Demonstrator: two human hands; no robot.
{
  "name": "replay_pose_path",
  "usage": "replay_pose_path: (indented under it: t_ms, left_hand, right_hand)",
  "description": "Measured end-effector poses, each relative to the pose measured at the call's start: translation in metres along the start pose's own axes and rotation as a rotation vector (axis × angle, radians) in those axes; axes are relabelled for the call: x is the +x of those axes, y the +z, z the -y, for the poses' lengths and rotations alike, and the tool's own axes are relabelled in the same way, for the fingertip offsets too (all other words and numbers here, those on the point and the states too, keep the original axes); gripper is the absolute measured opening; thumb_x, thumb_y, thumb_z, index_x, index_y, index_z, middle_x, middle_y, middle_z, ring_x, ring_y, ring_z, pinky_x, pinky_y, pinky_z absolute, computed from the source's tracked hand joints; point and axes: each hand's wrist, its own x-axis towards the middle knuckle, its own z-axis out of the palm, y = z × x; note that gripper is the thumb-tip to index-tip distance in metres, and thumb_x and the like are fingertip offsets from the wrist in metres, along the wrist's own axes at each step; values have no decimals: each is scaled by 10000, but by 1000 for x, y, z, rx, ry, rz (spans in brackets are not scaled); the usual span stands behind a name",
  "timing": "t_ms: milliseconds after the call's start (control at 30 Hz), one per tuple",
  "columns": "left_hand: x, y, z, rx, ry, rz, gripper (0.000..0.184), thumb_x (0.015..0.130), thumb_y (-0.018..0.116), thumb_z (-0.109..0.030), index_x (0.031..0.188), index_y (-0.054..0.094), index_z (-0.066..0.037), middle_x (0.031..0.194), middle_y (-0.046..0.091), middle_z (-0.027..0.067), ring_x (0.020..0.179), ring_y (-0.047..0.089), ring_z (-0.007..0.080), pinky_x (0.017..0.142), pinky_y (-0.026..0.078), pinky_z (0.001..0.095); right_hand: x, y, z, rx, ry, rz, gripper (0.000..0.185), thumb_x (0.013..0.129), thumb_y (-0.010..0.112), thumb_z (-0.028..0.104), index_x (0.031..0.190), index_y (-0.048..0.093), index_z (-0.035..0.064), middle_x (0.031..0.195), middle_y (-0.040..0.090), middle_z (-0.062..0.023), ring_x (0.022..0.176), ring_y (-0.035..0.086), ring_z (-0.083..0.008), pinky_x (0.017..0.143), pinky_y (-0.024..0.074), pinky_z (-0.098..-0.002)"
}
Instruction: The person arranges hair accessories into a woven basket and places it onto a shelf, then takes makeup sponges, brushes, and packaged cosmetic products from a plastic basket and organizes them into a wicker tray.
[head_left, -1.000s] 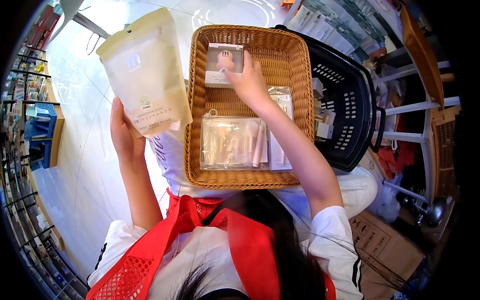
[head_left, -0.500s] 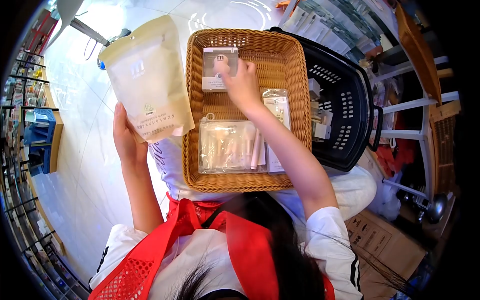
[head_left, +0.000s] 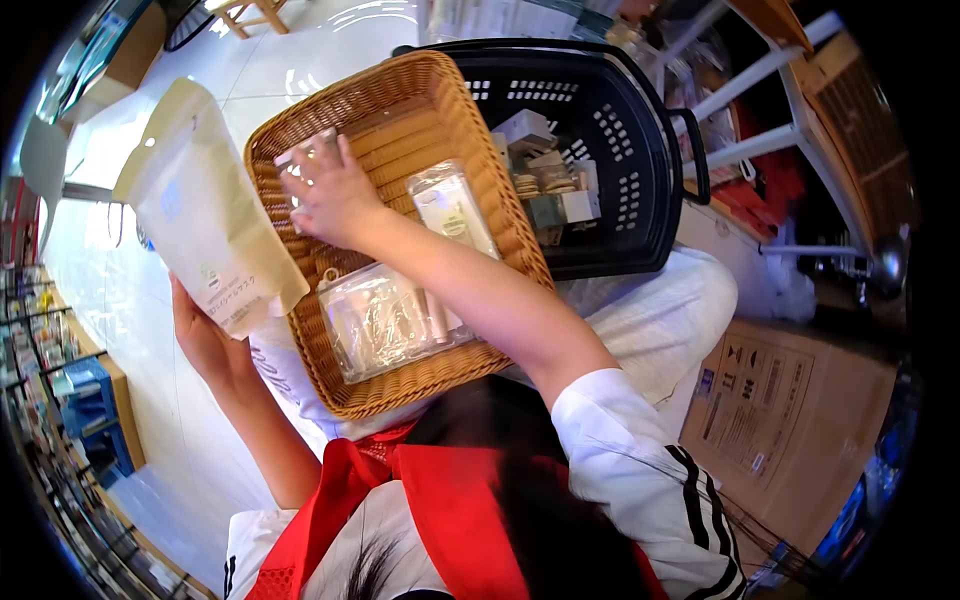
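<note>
My left hand (head_left: pixel 212 335) grips the lower edge of a beige stand-up pouch (head_left: pixel 205 205) with printed labels, held upright left of the wicker basket (head_left: pixel 480 190). Inside that basket, at its far left, my right hand (head_left: pixel 335 195) lies with fingers spread over a small clear-fronted box (head_left: pixel 305 152) and covers most of it. Nearer me in the basket is a clear zip pouch (head_left: pixel 385 320) holding pink-handled items. Beside it lies a white packet in clear wrapping (head_left: pixel 452 210), partly hidden by my right forearm.
A black plastic basket (head_left: pixel 640 200) with several small boxes (head_left: pixel 560 190) stands right of the wicker one. Further right are a white metal frame (head_left: pixel 755 150) and a cardboard box (head_left: pixel 790 420). Stocked shelves (head_left: pixel 45 350) run along the left.
The view has swung, so the baskets appear further left and turned. My right hand has spread its fingers across the small box; my left hand still holds the beige pouch.
</note>
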Motion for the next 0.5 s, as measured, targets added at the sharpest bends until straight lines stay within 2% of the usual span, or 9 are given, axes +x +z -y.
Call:
replay_pose_path:
  t_ms: [133, 233, 267, 333, 367, 400, 433, 500]
  left_hand:
    - [7, 11, 2, -33, -28, 65, 395, 990, 315, -259, 1262, 435, 1, 1207, 541, 149, 1065, 566, 277, 895, 485, 416]
    - [12, 23, 8, 53, -37, 61, 379, 984, 328, -245, 1270, 434, -19, 1219, 534, 125, 1075, 558, 248, 895, 481, 389]
    - [13, 26, 10, 116, -25, 27, 376, 984, 327, -239, 1267, 437, -19, 1216, 535, 125, 1074, 558, 246, 891, 483, 386]
    - [13, 32, 16, 240, 0, -47, 369, 982, 324, -226, 1263, 442, -18, 1209, 538, 124, 1071, 560, 242, 883, 487, 380]
    - [12, 35, 19, 276, -12, -67, 373, 980, 327, -225, 1266, 440, -15, 1204, 538, 122, 1063, 563, 238, 880, 487, 373]
    - [10, 38, 22, 313, -25, -87, 376, 978, 329, -225, 1269, 437, -12, 1199, 539, 120, 1054, 566, 235, 878, 487, 367]
    - [8, 39, 25, 348, -37, -108, 380, 976, 332, -224, 1272, 435, -9, 1194, 540, 119, 1045, 568, 231, 876, 487, 360]
    - [9, 40, 32, 339, -120, -156, 398, 969, 352, -238, 1287, 423, -11, 1197, 536, 116, 1027, 571, 224, 876, 482, 344]
  right_hand:
    - [-1, -4, -2, 0, -32, 6, 527, 838, 533, 392, 1282, 461, 116, 1377, 358, -136, 1310, 262, -365, 1056, 191, -579]
    - [-1, -24, -13, 220, -15, 64, 544, 827, 537, 388, 1282, 452, 103, 1360, 371, -154, 1305, 271, -363, 1058, 188, -576]
    - [-1, -30, -23, 206, -2, -220, 468, 803, 570, 337, 1178, 533, 59, 1231, 492, -170, 1188, 433, -320, 1014, 313, -500]
    - [-8, -77, -77, 289, -14, -408, 316, 786, 594, 238, 1014, 607, 21, 1044, 588, -161, 985, 558, -287, 889, 428, -410]
    - [-13, -79, -115, 366, -67, -698, 179, 767, 596, 143, 886, 630, 14, 882, 615, -134, 843, 587, -288, 776, 462, -377]
    - [-29, -90, -144, 385, 133, -723, 159, 775, 578, 113, 897, 625, 24, 878, 605, -146, 860, 579, -308, 770, 462, -378]
    - [-42, -82, -189, 302, 240, -766, 149, 788, 571, 116, 895, 623, 27, 865, 604, -142, 826, 585, -309, 749, 471, -381]
    - [-86, -67, -254, 177, 604, -486, 213, 833, 505, 175, 880, 616, -1, 889, 616, -169, 840, 591, -357, 741, 480, -422]
